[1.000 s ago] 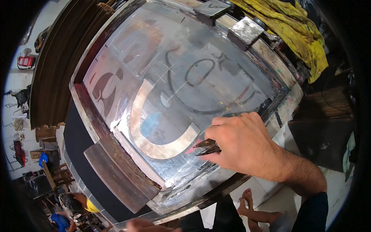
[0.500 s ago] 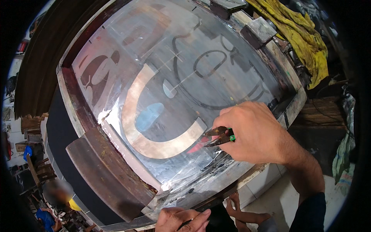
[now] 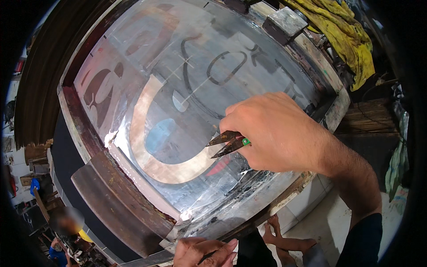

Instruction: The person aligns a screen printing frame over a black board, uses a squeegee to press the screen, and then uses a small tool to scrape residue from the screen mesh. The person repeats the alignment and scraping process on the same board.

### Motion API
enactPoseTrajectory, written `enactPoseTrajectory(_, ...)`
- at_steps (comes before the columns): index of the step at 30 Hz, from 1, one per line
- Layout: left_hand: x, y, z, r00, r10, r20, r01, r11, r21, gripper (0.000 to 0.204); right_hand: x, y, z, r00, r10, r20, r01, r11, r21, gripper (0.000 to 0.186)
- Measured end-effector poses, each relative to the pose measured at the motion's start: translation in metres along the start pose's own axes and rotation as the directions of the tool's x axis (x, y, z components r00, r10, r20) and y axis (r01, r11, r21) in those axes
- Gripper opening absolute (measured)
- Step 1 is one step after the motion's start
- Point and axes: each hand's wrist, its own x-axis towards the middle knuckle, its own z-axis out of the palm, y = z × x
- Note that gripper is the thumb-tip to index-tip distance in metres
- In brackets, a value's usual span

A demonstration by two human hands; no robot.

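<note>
My right hand [image 3: 275, 131] is closed around small thread snips [image 3: 227, 143] with a green handle, their dark blades apart and pointing left over a large framed printing screen [image 3: 187, 102]. The blade tips hover above the lower right part of a tan curved shape [image 3: 160, 164] on the shiny taped mesh. My left hand [image 3: 202, 251] rests at the screen's near edge at the bottom of the view, fingers curled together against the frame. Whether it holds anything cannot be seen.
A dark wooden squeegee block [image 3: 115, 204] lies along the screen's lower left edge. A metal weight [image 3: 287, 22] sits on the far frame, next to a yellow cloth [image 3: 347, 35]. Bare feet [image 3: 275, 233] show on the pale floor below. A person [image 3: 62, 240] is at lower left.
My right hand has lifted and moved up over the screen, and the snips' blades now show clearly. My left hand has come further into view at the bottom edge.
</note>
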Motion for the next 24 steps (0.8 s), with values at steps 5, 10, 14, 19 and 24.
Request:
enactPoseTrajectory(5,0.003,-0.001,-0.002,1.000,0.027,-0.002,-0.027,1.000,0.009,0.025,0.002,0.003,-0.002,1.000,-0.011,0.012,0.011,0.999,0.044,0.009)
enactPoseTrajectory(10,0.007,0.001,-0.003,0.997,0.074,-0.012,-0.074,0.997,0.020,0.024,0.013,0.010,0.004,0.970,-0.224,-0.099,0.228,0.973,0.036,0.015)
enactPoseTrajectory(14,0.006,0.005,-0.004,0.998,-0.007,0.059,0.006,1.000,0.003,0.024,0.020,0.012,0.007,0.960,-0.270,-0.079,0.267,0.963,-0.049,0.021)
enactPoseTrajectory(19,0.006,-0.001,0.003,0.996,0.082,-0.042,-0.083,0.996,-0.017,0.023,0.021,0.011,0.004,0.967,-0.240,-0.080,0.242,0.970,0.016,0.024)
enactPoseTrajectory(24,0.008,0.010,-0.010,0.996,-0.032,0.081,0.031,0.999,0.015,0.022,0.023,0.012,0.003,0.975,-0.212,-0.067,0.216,0.974,0.063,0.026)
